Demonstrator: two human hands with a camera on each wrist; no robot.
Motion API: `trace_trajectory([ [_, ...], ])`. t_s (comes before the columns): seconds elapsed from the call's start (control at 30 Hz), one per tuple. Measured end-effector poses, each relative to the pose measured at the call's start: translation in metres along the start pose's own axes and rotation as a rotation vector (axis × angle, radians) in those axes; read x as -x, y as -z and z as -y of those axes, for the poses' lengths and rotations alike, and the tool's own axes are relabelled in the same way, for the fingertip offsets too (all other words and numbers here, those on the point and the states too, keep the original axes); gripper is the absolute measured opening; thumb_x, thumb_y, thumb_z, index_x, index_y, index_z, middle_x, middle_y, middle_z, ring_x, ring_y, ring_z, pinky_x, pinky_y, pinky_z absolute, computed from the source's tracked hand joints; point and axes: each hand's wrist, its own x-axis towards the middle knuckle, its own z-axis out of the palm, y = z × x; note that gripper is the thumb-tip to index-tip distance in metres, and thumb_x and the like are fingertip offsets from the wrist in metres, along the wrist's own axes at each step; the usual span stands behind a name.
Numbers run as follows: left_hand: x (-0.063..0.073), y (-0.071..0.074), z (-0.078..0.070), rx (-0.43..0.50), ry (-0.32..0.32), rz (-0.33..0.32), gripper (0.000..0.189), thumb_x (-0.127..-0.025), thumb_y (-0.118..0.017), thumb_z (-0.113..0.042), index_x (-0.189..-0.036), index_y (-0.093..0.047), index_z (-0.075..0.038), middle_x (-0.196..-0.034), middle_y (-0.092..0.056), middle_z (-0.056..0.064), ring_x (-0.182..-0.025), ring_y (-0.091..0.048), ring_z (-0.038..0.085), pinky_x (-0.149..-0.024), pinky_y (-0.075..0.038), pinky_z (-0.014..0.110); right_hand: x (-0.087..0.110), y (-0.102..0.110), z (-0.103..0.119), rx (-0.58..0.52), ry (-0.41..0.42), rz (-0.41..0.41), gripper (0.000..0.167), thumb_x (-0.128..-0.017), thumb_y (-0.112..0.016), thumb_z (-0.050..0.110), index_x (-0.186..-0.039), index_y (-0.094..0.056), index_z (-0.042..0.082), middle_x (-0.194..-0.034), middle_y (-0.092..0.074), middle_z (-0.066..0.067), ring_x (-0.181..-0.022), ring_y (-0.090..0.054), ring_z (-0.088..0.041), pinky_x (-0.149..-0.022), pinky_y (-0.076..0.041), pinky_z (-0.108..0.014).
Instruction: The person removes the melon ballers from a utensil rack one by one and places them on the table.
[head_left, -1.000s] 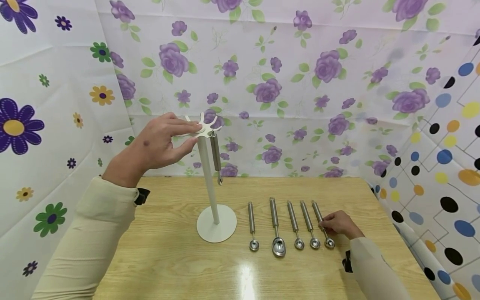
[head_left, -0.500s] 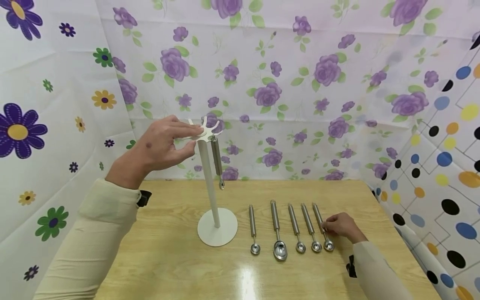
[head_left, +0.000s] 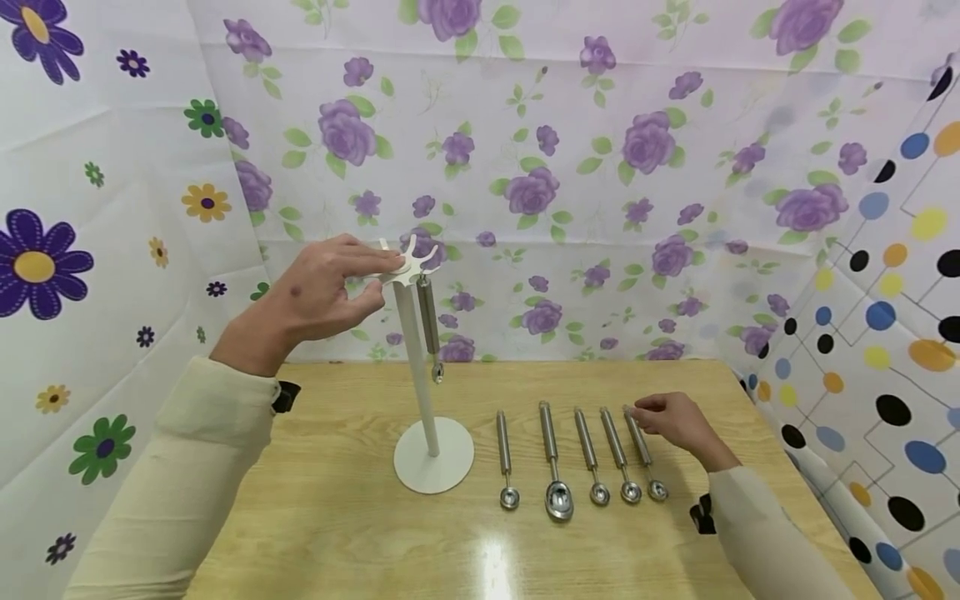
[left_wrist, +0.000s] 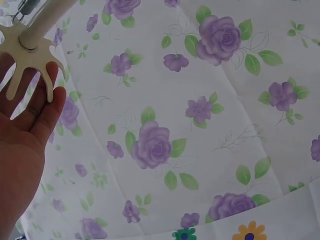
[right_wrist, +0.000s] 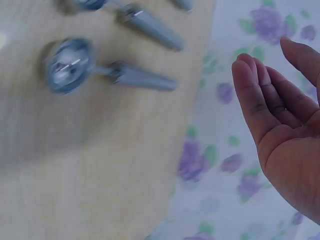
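Note:
My left hand (head_left: pixel 322 287) rests on the white top of a stand, the utensil rack (head_left: pixel 408 265), with its fingers fairly straight. In the left wrist view, fingers (left_wrist: pixel 47 107) lie behind the rack's hooked arms. A melon baller (head_left: pixel 429 321) with a metal handle hangs from one hook. On the table, the rightmost melon baller (head_left: pixel 639 442) lies with its handle toward the back. Above that handle's end is my right hand (head_left: pixel 678 423). The right wrist view shows its thumb and fingers apart, with nothing between them and a gap to the melon baller (right_wrist: pixel 145 77).
Left of the rightmost one lie several more metal scoops in a row, among them a larger oval scoop (head_left: pixel 557 471) and a melon baller (head_left: pixel 504 454). The rack's round white base (head_left: pixel 420 467) stands on the wooden table (head_left: pixel 360 533). Floral cloths hang behind and beside it.
My right hand has moved up from the middle of the rightmost melon baller's handle to its far end. The left hand stays on the rack's top.

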Motion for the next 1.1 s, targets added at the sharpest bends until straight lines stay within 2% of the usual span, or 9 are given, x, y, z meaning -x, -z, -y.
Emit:
trace_trajectory([
  [0.3, 0.002, 0.004, 0.000, 0.015, 0.009, 0.000, 0.039, -0.091, -0.056, -0.004, -0.128, -0.069, -0.004, -0.123, -0.068, 0.016, -0.114, -0.059, 0.033, -0.065, -0.041, 0.040, 0.001, 0.005, 0.051, -0.008, 0.112, 0.037, 0.058, -0.100, -0.061, 0.037, -0.135, -0.055, -0.010, -0.117, -0.067, -0.021, -0.097, -0.069, -0.026, -0.082, -0.057, -0.036],
  [0.53, 0.001, 0.001, 0.000, 0.012, -0.011, -0.011, 0.037, -0.091, -0.056, -0.006, -0.125, -0.071, -0.003, -0.122, -0.069, 0.014, -0.102, -0.060, 0.029, -0.061, -0.040, 0.037, 0.003, 0.002, 0.077, -0.020, 0.181, 0.068, 0.058, -0.100, -0.060, 0.038, -0.138, -0.054, -0.006, -0.124, -0.064, -0.023, -0.103, -0.069, -0.027, -0.086, -0.056, -0.038],
  [0.87, -0.002, 0.000, -0.002, -0.007, -0.004, 0.007, 0.034, -0.092, -0.058, -0.007, -0.123, -0.071, -0.003, -0.125, -0.069, 0.012, -0.096, -0.058, 0.028, -0.065, -0.039, 0.039, -0.005, -0.010, 0.128, -0.003, 0.293, 0.102, 0.049, -0.101, -0.060, 0.034, -0.135, -0.060, -0.002, -0.118, -0.068, -0.018, -0.098, -0.070, -0.025, -0.085, -0.056, -0.038],
  [1.1, -0.002, 0.001, -0.003, -0.005, -0.001, -0.001, 0.033, -0.090, -0.062, -0.008, -0.122, -0.072, -0.003, -0.123, -0.070, 0.011, -0.090, -0.057, 0.027, -0.067, -0.039, 0.039, -0.013, -0.026, 0.174, -0.022, 0.385, 0.142, 0.045, -0.102, -0.060, 0.032, -0.134, -0.061, 0.001, -0.116, -0.069, -0.015, -0.098, -0.070, -0.023, -0.087, -0.056, -0.038],
])
